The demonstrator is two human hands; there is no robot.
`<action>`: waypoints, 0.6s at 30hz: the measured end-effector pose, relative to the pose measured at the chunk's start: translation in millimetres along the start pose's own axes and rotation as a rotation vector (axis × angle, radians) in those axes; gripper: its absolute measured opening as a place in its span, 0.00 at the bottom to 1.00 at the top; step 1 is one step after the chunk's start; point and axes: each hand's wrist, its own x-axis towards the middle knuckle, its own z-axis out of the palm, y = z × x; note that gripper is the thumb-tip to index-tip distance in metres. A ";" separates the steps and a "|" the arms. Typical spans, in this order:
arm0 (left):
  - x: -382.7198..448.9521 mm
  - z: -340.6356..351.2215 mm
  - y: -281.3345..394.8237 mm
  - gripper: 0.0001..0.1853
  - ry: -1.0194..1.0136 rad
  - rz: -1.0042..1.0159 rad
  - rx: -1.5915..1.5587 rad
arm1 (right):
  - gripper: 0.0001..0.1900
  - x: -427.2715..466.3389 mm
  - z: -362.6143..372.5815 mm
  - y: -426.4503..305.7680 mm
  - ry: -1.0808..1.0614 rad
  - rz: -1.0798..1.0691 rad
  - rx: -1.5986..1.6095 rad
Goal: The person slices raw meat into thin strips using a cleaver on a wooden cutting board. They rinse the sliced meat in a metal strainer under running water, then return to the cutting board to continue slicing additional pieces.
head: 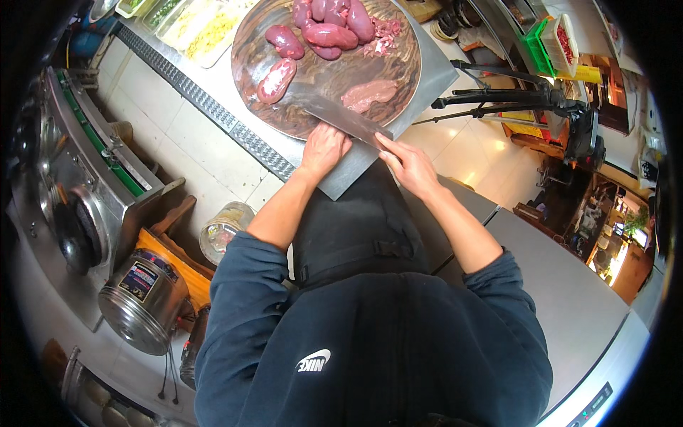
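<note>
My right hand (411, 166) grips a broad-bladed cleaver (349, 118) near its handle end, the blade slanting across the near edge of a round wooden chopping board (323, 74). Close against the near side of the blade, my left hand (324, 148) has its fingers curled at the board's rim. Whatever lies under those fingertips is hidden. Past the cleaver, a flat cut piece of kidney (369, 96) rests on the right of the board. One whole kidney (277, 80) lies at the left. Several more kidneys (332, 36) are heaped at the back, beside pale-pink trimmings (382, 37).
A steel table (341, 179) carries the board. Containers of chopped yellow food (213, 32) stand at its back left. To the right is a black tripod (501, 97). A plastic bucket (227, 227) and steel pot (141, 304) stand at lower left.
</note>
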 end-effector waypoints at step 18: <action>-0.7 -0.9 0.6 0.18 0.035 0.014 0.017 | 0.24 -21.1 -5.8 14.9 0.003 0.005 0.032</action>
